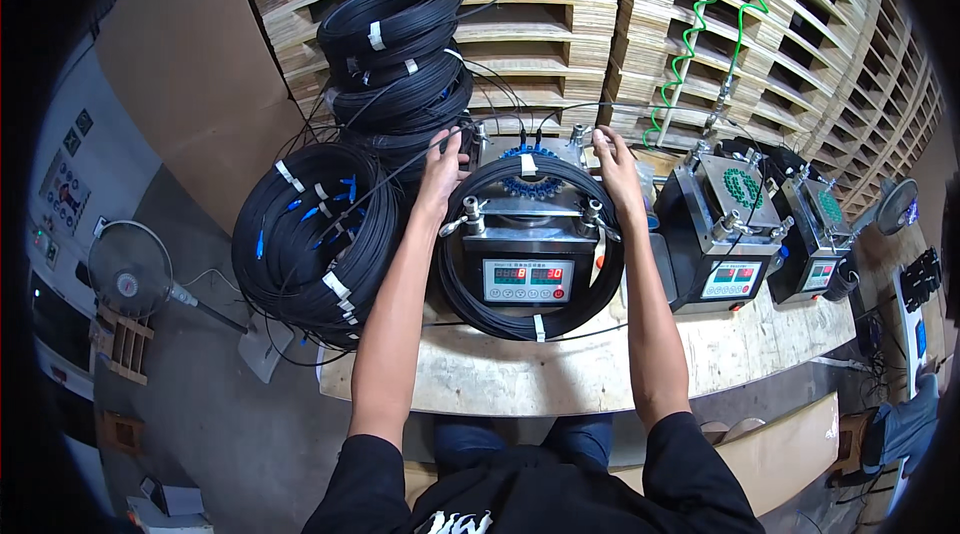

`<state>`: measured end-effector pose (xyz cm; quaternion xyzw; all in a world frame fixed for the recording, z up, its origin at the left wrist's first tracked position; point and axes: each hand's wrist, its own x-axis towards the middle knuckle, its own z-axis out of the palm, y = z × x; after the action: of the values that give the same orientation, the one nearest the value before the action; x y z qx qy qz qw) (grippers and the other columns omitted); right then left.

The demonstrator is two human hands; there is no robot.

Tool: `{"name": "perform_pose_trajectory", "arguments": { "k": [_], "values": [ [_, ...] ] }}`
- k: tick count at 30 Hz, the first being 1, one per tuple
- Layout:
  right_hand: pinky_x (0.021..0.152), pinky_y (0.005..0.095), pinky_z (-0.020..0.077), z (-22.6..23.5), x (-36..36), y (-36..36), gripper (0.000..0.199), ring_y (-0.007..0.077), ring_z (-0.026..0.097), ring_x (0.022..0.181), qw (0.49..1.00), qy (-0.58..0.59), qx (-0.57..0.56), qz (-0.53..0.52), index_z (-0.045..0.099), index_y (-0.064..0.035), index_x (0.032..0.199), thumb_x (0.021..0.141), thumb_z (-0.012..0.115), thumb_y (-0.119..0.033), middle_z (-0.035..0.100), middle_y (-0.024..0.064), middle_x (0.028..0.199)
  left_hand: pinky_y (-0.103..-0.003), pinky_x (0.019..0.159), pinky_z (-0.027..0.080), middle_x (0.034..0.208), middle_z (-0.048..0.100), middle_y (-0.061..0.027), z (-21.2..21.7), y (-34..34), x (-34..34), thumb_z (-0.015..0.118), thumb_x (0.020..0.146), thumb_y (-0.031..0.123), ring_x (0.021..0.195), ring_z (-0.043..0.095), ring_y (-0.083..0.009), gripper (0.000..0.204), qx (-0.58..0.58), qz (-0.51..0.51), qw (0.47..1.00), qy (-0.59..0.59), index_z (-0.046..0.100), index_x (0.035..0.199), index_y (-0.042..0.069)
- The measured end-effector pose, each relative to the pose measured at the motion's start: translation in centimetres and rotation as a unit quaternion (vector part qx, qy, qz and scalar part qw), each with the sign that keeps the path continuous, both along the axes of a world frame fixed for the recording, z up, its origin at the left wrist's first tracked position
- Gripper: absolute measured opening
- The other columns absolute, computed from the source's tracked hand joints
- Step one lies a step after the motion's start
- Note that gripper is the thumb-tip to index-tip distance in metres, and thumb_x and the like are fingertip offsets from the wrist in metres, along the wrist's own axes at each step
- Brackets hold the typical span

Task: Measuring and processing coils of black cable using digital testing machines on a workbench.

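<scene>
A coil of black cable (470, 306), bound with white tape, rings the front of the middle polishing machine (528, 252) and frames its red-lit display. Beside the coil's upper left edge is my left hand (442, 174), its fingers stretched upward and apart. My right hand (618, 172) is at the upper right edge, fingers also extended near a rear clamp post. Neither hand visibly grips anything; whether they touch the coil I cannot tell. Blue connectors (535, 188) circle the machine's top plate, partly hidden by the coil. Thin black cables run up from there.
More black coils (390, 94) are stacked at back left, and a large coil with blue-ended cables (310, 244) leans nearer. Two similar machines (715, 234) (808, 244) stand right on the wooden table (480, 374). Fans (130, 269) flank it; pallets (530, 34) rise behind.
</scene>
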<state>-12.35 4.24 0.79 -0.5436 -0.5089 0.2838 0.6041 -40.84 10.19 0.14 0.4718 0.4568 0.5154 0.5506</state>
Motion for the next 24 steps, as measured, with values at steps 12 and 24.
{"name": "perform_pose_trajectory", "arguments": {
  "k": [12,24],
  "values": [
    [0.057,0.0270,0.0527,-0.1,0.0,-0.4,0.058,0.0160,0.068,0.075,0.995,0.099,0.014,-0.009,0.048,-0.0051,0.141,0.101,0.055,-0.046,0.065,0.0168,0.112,-0.035,0.079,0.056,0.130,0.055,-0.0225,0.8,-0.8,0.4,0.054,0.098,0.054,0.084,0.068,-0.0253,0.075,0.035,-0.038,0.999,0.002,0.025,0.155,0.015],
    [0.057,0.0294,0.0529,-0.6,0.6,0.5,0.058,0.0184,0.065,0.064,0.999,0.019,0.028,-0.035,0.052,-0.0020,0.136,0.100,0.055,-0.047,0.065,0.0181,0.106,-0.030,0.067,0.056,0.116,0.063,-0.0196,1.4,-0.9,0.7,0.046,0.101,0.057,0.072,0.066,-0.0219,0.069,-0.019,-0.010,1.000,0.008,0.031,0.152,0.012]
  ]
}}
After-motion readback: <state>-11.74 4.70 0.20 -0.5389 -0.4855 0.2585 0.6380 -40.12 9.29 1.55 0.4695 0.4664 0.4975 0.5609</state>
